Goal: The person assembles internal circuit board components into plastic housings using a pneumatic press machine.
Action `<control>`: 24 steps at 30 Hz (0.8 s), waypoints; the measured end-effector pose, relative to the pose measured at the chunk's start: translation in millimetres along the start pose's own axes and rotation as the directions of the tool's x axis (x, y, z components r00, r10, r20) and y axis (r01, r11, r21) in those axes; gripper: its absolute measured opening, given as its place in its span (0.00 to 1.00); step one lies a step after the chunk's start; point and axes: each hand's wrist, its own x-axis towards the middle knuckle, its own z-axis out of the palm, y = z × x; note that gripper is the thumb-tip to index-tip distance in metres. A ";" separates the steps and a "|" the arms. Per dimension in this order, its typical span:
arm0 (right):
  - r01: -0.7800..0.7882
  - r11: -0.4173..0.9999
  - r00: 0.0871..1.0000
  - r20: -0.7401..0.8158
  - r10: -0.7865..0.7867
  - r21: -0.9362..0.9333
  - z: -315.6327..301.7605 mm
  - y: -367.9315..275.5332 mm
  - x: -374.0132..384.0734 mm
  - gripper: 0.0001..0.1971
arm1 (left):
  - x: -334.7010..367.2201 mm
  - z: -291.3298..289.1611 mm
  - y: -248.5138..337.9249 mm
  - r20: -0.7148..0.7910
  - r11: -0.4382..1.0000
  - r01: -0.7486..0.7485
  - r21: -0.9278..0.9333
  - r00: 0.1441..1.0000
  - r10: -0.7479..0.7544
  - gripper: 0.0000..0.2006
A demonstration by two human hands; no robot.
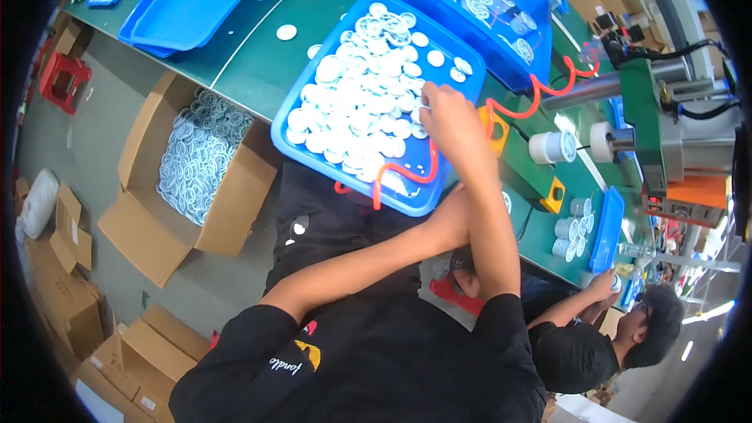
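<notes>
A green table [301, 12] stands over a grey floor [110, 102] with boxes [142, 129]. White discs [356, 90] are heaped in a blue tray [329, 173], the heap's long axis running far edge to near; the round discs tilt variously. Over the tray's right edge, the right hand [454, 121] has bent fingers, grip unclear. The left hand [450, 214], near the near right corner, is partly hidden: I cannot tell its state.

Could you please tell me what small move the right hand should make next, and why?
Perhaps the right hand should lift one of the white discs from the blue tray: its bent fingers are at the heap's right side, though I cannot tell whether they pinch one.
</notes>
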 end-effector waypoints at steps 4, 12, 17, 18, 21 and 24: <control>0.047 0.998 0.998 -0.045 -0.045 0.046 -0.2 -1.1 -3.6 0.11 | -6.3 9.9 -8.1 0.019 0.999 -0.012 0.032 1.000 0.011 0.26; 0.201 0.963 0.811 -0.582 -0.059 0.182 -46.2 12.9 -64.4 0.10 | 4.2 8.1 -9.2 -0.052 0.996 -0.024 -0.090 0.998 0.020 0.24; -0.150 0.964 0.596 -0.758 0.264 0.218 -54.4 52.1 -169.6 0.12 | 3.6 0.3 -7.8 0.024 0.987 -0.025 0.158 0.999 0.022 0.32; -0.160 0.965 0.573 -0.777 0.261 0.206 -36.8 56.2 -186.6 0.12 | 5.0 1.7 -4.6 0.032 0.985 -0.013 0.173 0.999 0.008 0.31; -0.261 0.934 0.642 -0.679 0.356 0.243 30.9 61.4 -210.1 0.11 | 6.5 12.6 -7.9 0.041 0.988 -0.050 0.149 0.998 0.044 0.32; -0.228 0.891 0.554 -0.700 0.451 0.393 60.0 54.4 -205.7 0.10 | 4.0 9.5 -11.3 0.034 0.983 -0.091 0.161 0.996 0.087 0.33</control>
